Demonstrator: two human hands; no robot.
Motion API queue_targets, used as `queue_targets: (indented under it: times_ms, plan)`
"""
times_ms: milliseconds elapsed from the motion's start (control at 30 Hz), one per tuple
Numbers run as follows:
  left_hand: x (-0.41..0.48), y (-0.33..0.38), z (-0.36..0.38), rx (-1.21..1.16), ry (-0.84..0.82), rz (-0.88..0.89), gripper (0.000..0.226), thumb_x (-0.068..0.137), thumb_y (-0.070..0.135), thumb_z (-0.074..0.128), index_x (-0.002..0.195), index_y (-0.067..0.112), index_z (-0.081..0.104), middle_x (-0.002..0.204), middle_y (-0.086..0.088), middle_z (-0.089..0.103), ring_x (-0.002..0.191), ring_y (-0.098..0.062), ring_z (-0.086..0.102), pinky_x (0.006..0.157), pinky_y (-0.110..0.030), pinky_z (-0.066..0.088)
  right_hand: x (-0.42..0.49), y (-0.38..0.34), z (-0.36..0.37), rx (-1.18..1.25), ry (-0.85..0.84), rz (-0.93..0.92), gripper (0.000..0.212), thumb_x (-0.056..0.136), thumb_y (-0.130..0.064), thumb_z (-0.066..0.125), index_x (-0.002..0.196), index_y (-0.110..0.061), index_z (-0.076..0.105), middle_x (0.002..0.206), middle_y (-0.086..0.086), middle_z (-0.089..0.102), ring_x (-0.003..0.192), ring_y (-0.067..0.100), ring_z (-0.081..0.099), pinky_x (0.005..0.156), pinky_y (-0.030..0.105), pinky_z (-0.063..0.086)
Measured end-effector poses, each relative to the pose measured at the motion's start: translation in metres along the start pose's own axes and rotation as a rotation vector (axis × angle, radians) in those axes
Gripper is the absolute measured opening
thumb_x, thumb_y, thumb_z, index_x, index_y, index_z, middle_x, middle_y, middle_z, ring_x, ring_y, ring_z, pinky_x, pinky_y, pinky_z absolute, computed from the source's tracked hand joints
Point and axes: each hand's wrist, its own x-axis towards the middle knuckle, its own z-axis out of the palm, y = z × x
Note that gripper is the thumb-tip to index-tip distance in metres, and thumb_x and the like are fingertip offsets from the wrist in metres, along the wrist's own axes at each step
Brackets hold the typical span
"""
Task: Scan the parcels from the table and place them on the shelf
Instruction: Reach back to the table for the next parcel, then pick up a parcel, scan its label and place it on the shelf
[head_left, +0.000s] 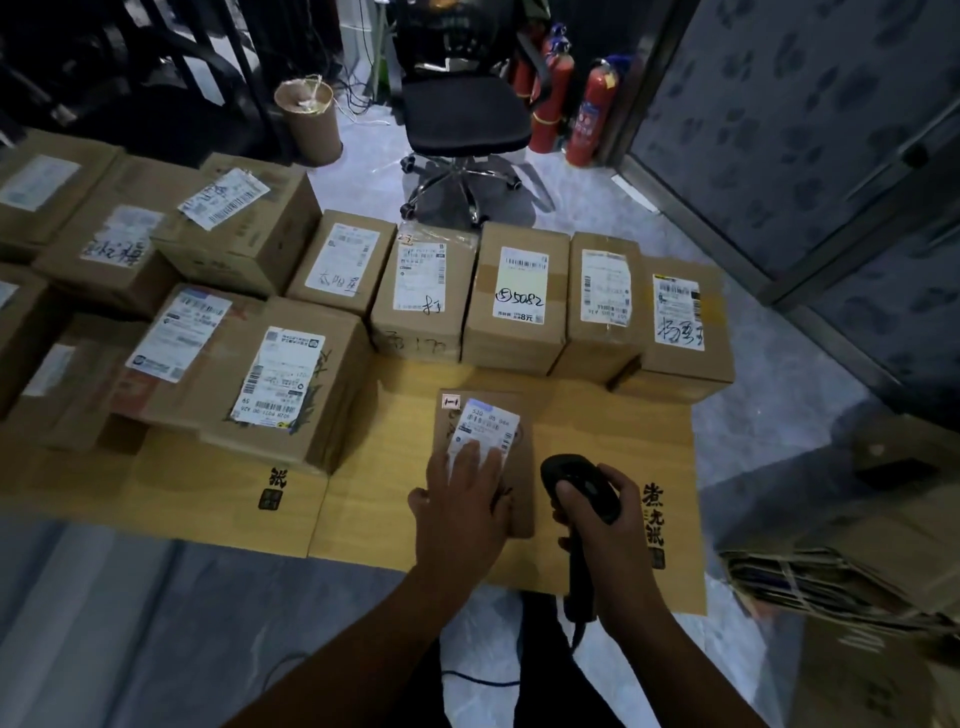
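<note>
Centrally, your left hand (462, 499) lies flat on a thin cardboard parcel (522, 467), with fingers straight and spread. It presses down and grips nothing. The fingertips cover the near edge of the parcel's white shipping label (485, 423). A small pink tag (451, 401) sits at the parcel's far left corner. The parcel rests on the flattened carton sheet (597, 415) that covers the table, just in front of you.

Just beside it, your right hand (602, 525) curls round the handle of a black barcode scanner (576, 480). The scanner's head tilts toward the label without touching the parcel.

Beyond the parcel, a row of five sealed boxes (519, 296) stands side by side, each with a label facing up. The middle one bears the handwritten figures 5082. A larger sealed box (280, 384) stands to the left, with more labelled cartons (109, 244) stacked behind it. All are closed, so you cannot tell what they hold.

On the floor past the table, an open cardboard drum (311, 122) holds pale twine. A black office chair (462, 114) stands to its right, and red fire extinguishers (592, 114) stand near the chair. At the right edge lies a tied bundle of flattened cartons (810, 582).
</note>
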Motion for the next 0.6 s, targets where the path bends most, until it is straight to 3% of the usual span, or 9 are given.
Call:
queue_targets:
  times_ms: [133,267,367,433,500,600]
  plan:
    - [-0.001,0.022,0.003,-0.012,-0.016,-0.075,0.061,0.091,0.054,0.064,0.147,0.034,0.051,0.154,0.002,0.047,0.136,-0.033,0.037,0.084,-0.053,0.050,0.031,-0.004,-0.023,-0.010,-0.061,0.007,0.057,0.095,-0.032,0.077,0.140,-0.038,0.043,0.125,-0.018,0.057,0.121,0.026,0.064,0.092,0.049,0.060]
    - [0.001,0.046,0.007,-0.090,0.012,-0.208,0.073,0.085,0.059,0.072,0.150,0.035,0.048,0.160,-0.003,0.030,0.141,-0.037,0.033,0.095,-0.056,0.047,0.060,-0.007,-0.041,-0.043,-0.175,0.003,0.057,0.095,-0.031,0.078,0.141,-0.035,0.045,0.123,-0.022,0.059,0.116,0.011,0.065,0.099,0.049,0.058]
    - [0.003,0.064,0.013,-0.272,0.171,-0.359,0.104,0.071,0.056,0.086,0.159,0.028,0.037,0.168,-0.006,0.010,0.148,-0.041,0.022,0.107,-0.063,0.038,0.080,-0.006,-0.047,-0.058,-0.242,-0.003,0.057,0.093,-0.029,0.079,0.140,-0.033,0.047,0.126,-0.018,0.063,0.111,-0.001,0.066,0.098,0.040,0.060]
    - [0.004,0.072,0.015,-0.413,0.181,-0.492,0.123,0.064,0.057,0.089,0.164,0.029,0.022,0.171,-0.001,-0.003,0.154,-0.034,0.010,0.117,-0.060,0.028,0.091,-0.005,-0.052,-0.064,-0.266,-0.007,0.054,0.094,-0.024,0.078,0.139,-0.031,0.048,0.123,-0.019,0.062,0.100,-0.014,0.065,0.089,0.024,0.060]
    - [0.005,0.075,0.018,-0.526,0.153,-0.620,0.138,0.057,0.057,0.093,0.165,0.026,0.013,0.172,-0.002,-0.004,0.157,-0.028,0.005,0.121,-0.055,0.021,0.101,-0.005,-0.057,-0.080,-0.301,0.000,0.052,0.095,-0.022,0.077,0.137,-0.032,0.048,0.119,-0.024,0.060,0.093,-0.020,0.064,0.083,0.018,0.058]
    - [0.006,0.070,0.024,-0.663,0.090,-0.796,0.148,0.053,0.055,0.098,0.165,0.023,0.007,0.169,-0.007,0.013,0.155,-0.026,0.015,0.122,-0.047,0.024,0.112,-0.004,-0.064,-0.118,-0.353,0.011,0.052,0.095,-0.025,0.078,0.137,-0.033,0.049,0.121,-0.028,0.056,0.097,-0.021,0.062,0.084,0.019,0.055]
